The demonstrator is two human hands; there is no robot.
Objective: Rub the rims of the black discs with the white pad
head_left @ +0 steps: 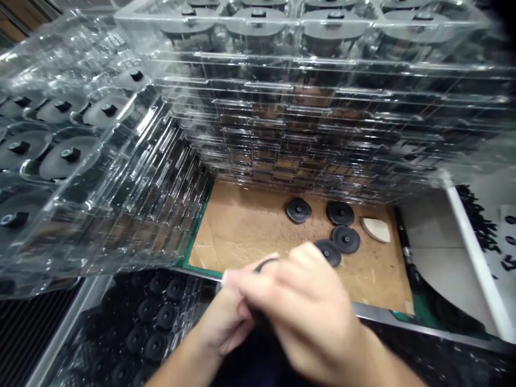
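Note:
In front of my body, low in the middle of the head view, my left hand (231, 317) and my right hand (308, 303) are pressed together, both closed. Between them a black part (266, 264) shows only as a thin curved edge; the fingers and motion blur hide most of it. Beyond my hands, on a cardboard sheet (242, 226), lie black discs with small raised hubs: one disc (298, 209) by itself, and a group to its right with another disc (345, 239). The nearest disc (327, 251) is partly behind my right hand.
Clear plastic trays (314, 97) in a tall stack rise behind the cardboard. Another tray stack (133, 177) at left holds black discs. A pale wedge-shaped piece (376, 229) lies at right. Below left sits a container of black round parts (141, 328); a white panel edge (478, 258) stands right.

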